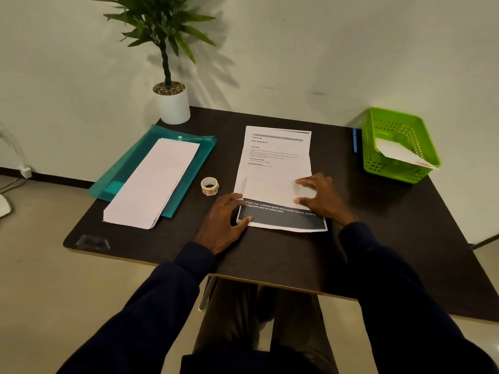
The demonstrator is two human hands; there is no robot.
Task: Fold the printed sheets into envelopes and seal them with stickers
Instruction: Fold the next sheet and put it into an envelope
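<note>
Pressing the printed sheet [278, 155] flat in the middle of the dark surface [378, 225], the person lays the left hand [222, 220] on its near left corner, fingers [235, 197] stretched out and gripping nothing. The right hand [321, 195] is spread on a blank white panel [270, 191] across the sheet's lower half, pushing down rather than closing round it. Whether that panel is a turned-up flap or a separate piece cannot be told. The likely trouble is a crooked crease: if either hand slides, the edges would drift out of line and the envelope would close skewed. A sleeve could also knock the sticker roll [209, 186] just beside the sheet. Counted: two hands, one sheet in work, one sticker roll, one paper stack [151, 184] on one teal folder [194, 147], one green basket [388, 171] holding one white folded piece [399, 153], one blue pen [354, 141], one potted plant [172, 103].
</note>
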